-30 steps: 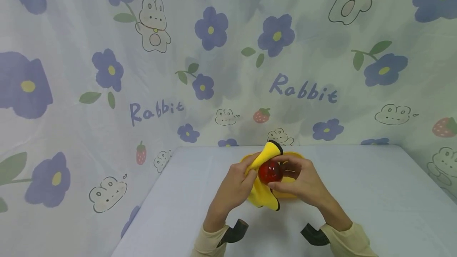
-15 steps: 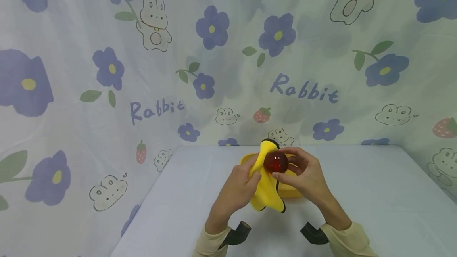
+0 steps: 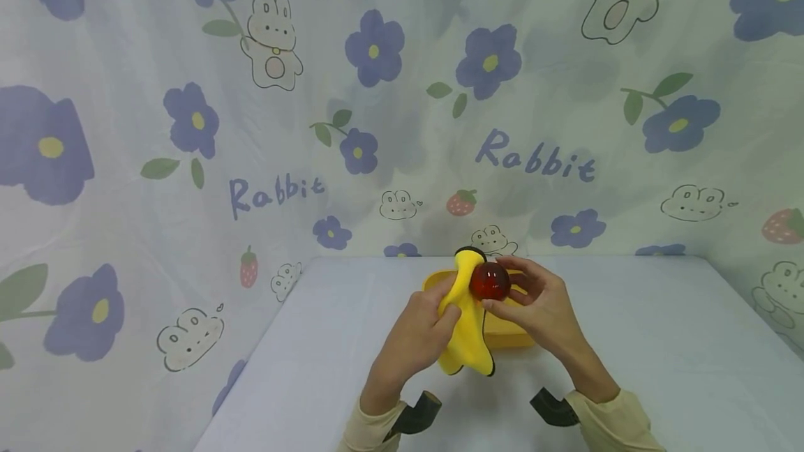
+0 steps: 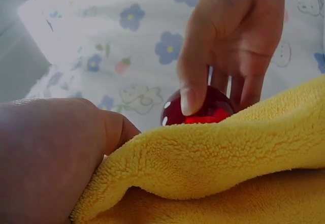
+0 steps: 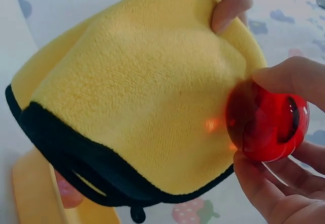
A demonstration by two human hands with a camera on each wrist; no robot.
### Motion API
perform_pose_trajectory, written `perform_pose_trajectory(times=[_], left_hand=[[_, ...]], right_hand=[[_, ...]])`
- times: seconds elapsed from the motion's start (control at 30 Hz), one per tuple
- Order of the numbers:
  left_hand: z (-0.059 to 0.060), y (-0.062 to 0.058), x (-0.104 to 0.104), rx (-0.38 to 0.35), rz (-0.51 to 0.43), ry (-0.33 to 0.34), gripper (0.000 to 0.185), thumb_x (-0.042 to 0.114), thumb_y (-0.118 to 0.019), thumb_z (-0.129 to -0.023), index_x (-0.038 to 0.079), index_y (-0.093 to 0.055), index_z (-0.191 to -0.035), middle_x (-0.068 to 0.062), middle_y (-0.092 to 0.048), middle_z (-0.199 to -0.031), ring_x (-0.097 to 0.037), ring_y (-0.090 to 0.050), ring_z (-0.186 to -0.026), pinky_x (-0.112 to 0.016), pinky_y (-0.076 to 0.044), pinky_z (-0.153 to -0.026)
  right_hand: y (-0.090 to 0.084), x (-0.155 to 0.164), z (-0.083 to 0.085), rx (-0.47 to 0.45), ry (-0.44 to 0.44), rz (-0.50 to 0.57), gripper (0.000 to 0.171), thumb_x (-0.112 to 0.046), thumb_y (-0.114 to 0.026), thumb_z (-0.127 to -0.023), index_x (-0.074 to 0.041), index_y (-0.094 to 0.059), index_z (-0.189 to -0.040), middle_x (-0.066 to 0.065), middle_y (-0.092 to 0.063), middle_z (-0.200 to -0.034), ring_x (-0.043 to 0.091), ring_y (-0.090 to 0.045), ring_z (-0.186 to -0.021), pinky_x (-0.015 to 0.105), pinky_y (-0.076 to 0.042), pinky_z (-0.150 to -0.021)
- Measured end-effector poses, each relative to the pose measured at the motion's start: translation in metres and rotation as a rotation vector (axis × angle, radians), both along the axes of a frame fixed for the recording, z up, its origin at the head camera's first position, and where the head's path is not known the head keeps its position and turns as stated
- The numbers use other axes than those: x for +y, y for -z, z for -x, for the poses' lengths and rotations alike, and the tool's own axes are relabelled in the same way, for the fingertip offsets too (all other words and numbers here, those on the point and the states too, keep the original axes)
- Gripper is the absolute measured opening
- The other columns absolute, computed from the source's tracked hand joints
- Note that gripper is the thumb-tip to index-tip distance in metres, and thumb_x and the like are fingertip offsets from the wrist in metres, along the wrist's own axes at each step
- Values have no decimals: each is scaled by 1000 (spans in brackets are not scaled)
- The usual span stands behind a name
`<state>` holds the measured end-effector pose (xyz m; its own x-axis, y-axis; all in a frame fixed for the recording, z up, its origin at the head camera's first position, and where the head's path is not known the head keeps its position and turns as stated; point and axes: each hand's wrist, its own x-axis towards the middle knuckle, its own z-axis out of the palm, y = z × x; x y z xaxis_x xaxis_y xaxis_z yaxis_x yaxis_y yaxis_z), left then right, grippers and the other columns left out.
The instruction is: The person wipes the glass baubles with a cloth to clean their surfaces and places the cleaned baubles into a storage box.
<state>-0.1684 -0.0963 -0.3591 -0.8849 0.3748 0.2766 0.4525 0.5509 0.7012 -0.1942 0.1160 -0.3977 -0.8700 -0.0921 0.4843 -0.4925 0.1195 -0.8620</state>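
I have the red glossy ball [image 3: 490, 282] pinched in my right hand [image 3: 534, 309], thumb on one side and fingertips on the other, lifted clear of the table [image 3: 628, 340]. In the right wrist view the ball [image 5: 266, 121] sits at the very tips of my fingers, with its near side pressed into the yellow microfibre cloth [image 5: 137, 107]. My left hand [image 3: 411, 337] grips that cloth [image 3: 466, 319] bunched in its fingers, just beside my right-hand pinch; a fold rises past the ball while the black-edged tail hangs below my grasp. From the left wrist view the cloth [image 4: 213, 168] covers the lower half of the ball [image 4: 200, 112], and my right thumb lies across its front.

I judge this to be the wiping step, partway through: cloth and ball are in contact, but only one face of the ball meets the pile. Below and behind both hands, a yellow tray [image 3: 511, 333] rests on the table.

The next move, as I read it, calls for turning the ball within my right fingertips so a fresh face meets the cloth. The pinch is shallow and the surface slick, so I would keep firm pressure and let the left hand cup the cloth underneath.
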Motion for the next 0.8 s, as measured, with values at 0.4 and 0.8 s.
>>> perform_pose_trajectory(times=[0.4, 0.8], left_hand=[[-10, -5, 0, 74, 24, -12, 55, 11, -46, -97, 6, -51, -151, -1, -58, -74, -5, -51, -52, -22, -52, -52], [-13, -4, 2, 205, 13, -26, 54, 5, -49, -96, 12, -56, -149, 5, -45, -64, -2, -36, -46, -18, -41, -47]], right_hand=[[1, 2, 3, -32, 85, -98, 53, -16, -87, -81, -14, -70, -131, 10, -71, -129, 28, -70, -108, 19, -56, -90], [7, 0, 4, -81, 16, -125, 50, -17, -88, -78, -12, -69, -124, 13, -74, -114, 18, -74, -89, 27, -61, -79]])
